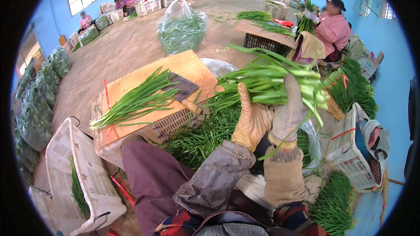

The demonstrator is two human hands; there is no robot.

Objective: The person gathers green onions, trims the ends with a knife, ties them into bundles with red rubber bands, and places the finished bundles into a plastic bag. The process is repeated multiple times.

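Observation:
A loose bunch of green leafy stalks, like garlic chives (262, 81), lies across both my gloved hands. My right hand (288, 111), in a knitted glove, is closed around its pale stem end. My left hand (251, 117), in a yellowish rubber glove, touches the underside with its thumb raised; how firmly it grips I cannot tell. To the left, a smaller bunch of the greens (137, 99) rests on a wooden board (187, 62) over a red tie strip (107, 96). Beside it lies a cleaver (183, 86) with a wooden handle. Below my hands is a heap of cut leaves (206, 137).
A white plastic crate (70, 177) stands at lower left, another (352, 150) at right. Tied bundles (352, 88) line the right wall. A filled clear bag (182, 27) stands beyond the board. A person in pink (333, 30) sits at upper right; others sit farther back.

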